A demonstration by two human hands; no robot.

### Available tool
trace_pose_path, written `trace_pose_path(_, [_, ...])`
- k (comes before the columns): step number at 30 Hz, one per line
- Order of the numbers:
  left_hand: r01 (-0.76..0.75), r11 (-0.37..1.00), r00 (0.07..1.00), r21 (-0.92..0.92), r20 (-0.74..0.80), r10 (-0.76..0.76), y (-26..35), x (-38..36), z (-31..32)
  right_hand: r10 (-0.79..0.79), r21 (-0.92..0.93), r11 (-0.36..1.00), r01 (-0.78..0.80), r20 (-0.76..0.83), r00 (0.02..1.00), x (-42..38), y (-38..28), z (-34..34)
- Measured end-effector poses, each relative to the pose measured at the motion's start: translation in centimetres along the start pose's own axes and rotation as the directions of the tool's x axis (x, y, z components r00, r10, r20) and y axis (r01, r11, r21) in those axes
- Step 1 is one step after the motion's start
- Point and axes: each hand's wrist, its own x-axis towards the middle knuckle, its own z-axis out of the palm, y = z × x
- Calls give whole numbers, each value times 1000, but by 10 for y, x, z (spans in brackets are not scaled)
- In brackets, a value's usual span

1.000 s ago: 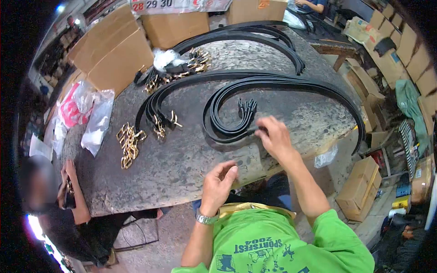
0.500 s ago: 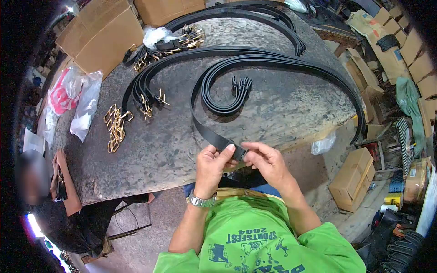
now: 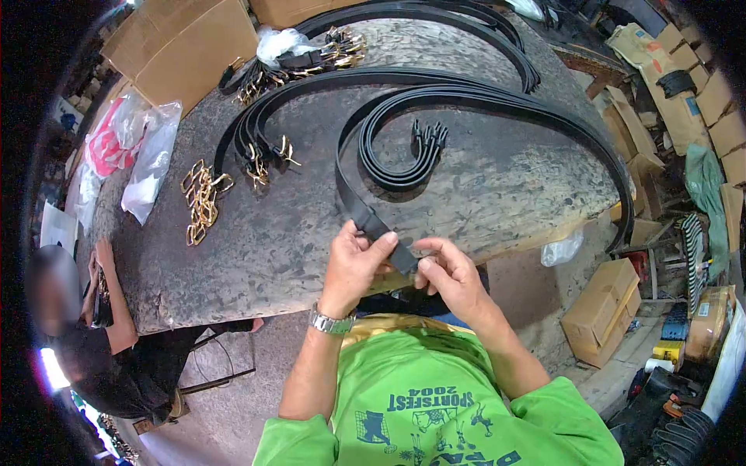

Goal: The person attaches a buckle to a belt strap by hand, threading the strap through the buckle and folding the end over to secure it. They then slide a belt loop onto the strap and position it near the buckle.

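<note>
A long black belt strap (image 3: 350, 190) curves down from the table to the near edge. My left hand (image 3: 354, 268), with a metal watch at its wrist, is closed on it near its end, thumb on top. My right hand (image 3: 458, 283) pinches at the strap's tip, thumb and fingers close together; a small part there is too hidden to make out. Just beyond my hands lie several coiled black belt straps (image 3: 381, 172), their ends bunched inside the curl. Gold-coloured rectangular buckles (image 3: 203, 203) are piled on the table to the left.
More straps with gold buckles and clear plastic (image 3: 281, 48) lie at the back. Plastic bags (image 3: 151, 167) rest at the left edge, near a seated person (image 3: 116, 373) with hands on the table. A cardboard box (image 3: 602, 311) stands on the right, below table level.
The camera view has shifted slightly. More of the strap's end now shows beyond my left thumb, and my right fingers stay at its tip.
</note>
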Motion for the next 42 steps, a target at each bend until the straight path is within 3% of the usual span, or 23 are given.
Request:
trace_pose_path(2, [-8, 998, 999, 57, -43, 10, -5, 8, -3, -283, -490, 846, 210, -80, 956, -5, -2, -2])
trace_pose_path(3, [-17, 996, 998, 84, -60, 22, -5, 10, -3, -278, -492, 846, 205, -79, 957, -7, -7, -4])
trace_pose_path(5, [-21, 995, 995, 96, -92, 30, -4, 13, -2, -440, -745, 594, 304, 15, 898, -7, -17, -7])
trace_pose_path(6, [-18, 995, 995, 95, -97, 27, -5, 14, -3, -437, -744, 595, 304, 18, 899, -5, -16, -7])
trace_pose_path(8, [-38, 989, 995, 145, -82, 51, -9, 16, -6, -550, -818, 422, 390, 111, 828, -1, -15, -8])
trace_pose_path(9, [-35, 989, 995, 144, -83, 48, -7, 15, -5, -547, -818, 424, 389, 111, 830, 1, -16, -7])
trace_pose_path(11, [-25, 979, 994, 201, -100, 46, 0, 12, -1, -573, -831, 301, 468, 235, 785, 7, -19, -1])
trace_pose_path(15, [-44, 980, 994, 196, -87, 63, -1, 12, 0, -524, -819, 235, 524, 348, 778, 17, -14, 7])
trace_pose_path(19, [-52, 970, 992, 236, -100, 78, 0, 13, 2, -463, -820, 207, 534, 399, 792, 23, -8, 3])
trace_pose_path(21, [-64, 969, 990, 240, -109, 92, -3, 14, 0, -488, -790, 313, 527, 343, 803, 22, -10, 3])
trace_pose_path(25, [-18, 967, 993, 254, -110, 47, -6, 16, -1, -494, -793, 326, 514, 320, 808, 21, -9, 5])
trace_pose_path(28, [-20, 974, 993, 227, -111, 46, -6, 17, 0, -485, -795, 245, 555, 396, 780, 22, -4, 1])
trace_pose_path(30, [-17, 979, 993, 201, -114, 41, -9, 19, -2, -504, -756, 400, 518, 291, 813, 21, -5, 1])
trace_pose_path(34, [13, 987, 995, 161, -101, 4, -7, 17, -3, -463, -778, 412, 474, 269, 845, 19, -7, -2])
trace_pose_path(37, [25, 988, 995, 153, -98, -10, -7, 18, -6, -487, -796, 326, 510, 321, 812, 20, -5, -3])
trace_pose_path(42, [39, 990, 996, 138, -88, -27, -3, 16, -4, -429, -744, 548, 382, 142, 892, 16, -10, 1])
